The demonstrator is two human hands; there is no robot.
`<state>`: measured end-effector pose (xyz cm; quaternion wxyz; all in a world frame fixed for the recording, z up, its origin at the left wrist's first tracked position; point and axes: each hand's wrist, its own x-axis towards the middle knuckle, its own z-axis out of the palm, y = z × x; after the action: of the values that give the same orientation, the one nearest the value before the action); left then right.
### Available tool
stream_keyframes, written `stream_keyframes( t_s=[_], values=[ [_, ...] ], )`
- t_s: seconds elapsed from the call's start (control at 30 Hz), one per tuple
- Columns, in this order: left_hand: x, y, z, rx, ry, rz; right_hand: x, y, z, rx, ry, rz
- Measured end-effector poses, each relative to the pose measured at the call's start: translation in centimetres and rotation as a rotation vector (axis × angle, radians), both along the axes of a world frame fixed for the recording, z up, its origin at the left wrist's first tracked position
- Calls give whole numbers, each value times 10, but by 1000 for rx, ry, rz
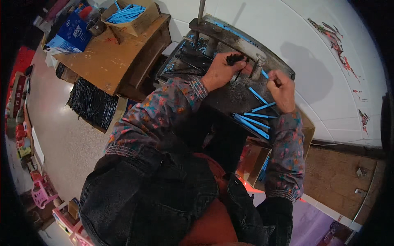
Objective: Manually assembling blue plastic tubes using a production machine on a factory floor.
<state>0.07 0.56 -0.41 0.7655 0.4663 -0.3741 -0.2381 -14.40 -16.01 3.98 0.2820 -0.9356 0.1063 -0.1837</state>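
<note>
A dark counter (234, 93) is carrying a metal bar (221, 38), both hands working beside it.
The left hand (221, 73) and right hand (283, 92) are facing each other; loose strips (251, 126) are lying nearer the body. The left grip is pinching a dark bundle (234, 59), the right grip a blue strip (265, 74) between the hands.

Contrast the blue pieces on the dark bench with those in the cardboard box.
Number: bench pieces are few; box pieces are many.
Pose: bench pieces lie loosely spread; box pieces are heaped, crossing each other.
Place: bench pieces are near the right hand; box pieces are far from it.
Shared: blue, long, slim.
</note>
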Motion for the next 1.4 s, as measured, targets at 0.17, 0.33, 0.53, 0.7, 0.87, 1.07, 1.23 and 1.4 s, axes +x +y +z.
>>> stream_keyframes(
  t_s=[0.17, 0.33, 0.53, 0.7, 0.87, 1.07, 1.23, 1.4],
  values=[
    [-5, -6, 9, -19, 7, -30, -1, 26, 1, 559, -107, -92],
    [-5, -3, 13, 26, -47, 10, 10, 23, 5, 456, -173, 15],
    [-5, -4, 9, 27, -21, 39, 8, 23, 14, 259, -127, 22],
    [-5, 0, 3, 17, -22, 63, -33, -22, -30, -77, -128, 104],
    [-10, 1, 9, -7, 2, -25, -83, 39, -39, -271, 36, 124],
    [-9, 14, 29, 308, -175, 227, -127, 50, 2, -310, -144, -244],
    [-20, 32, 34, 345, -13, 125, -332, -16, -27, 522, 93, -927],
    [-36, 33, 21, 420, -336, 88, -422, -4, -179, 681, 942, -643]
  ],
)
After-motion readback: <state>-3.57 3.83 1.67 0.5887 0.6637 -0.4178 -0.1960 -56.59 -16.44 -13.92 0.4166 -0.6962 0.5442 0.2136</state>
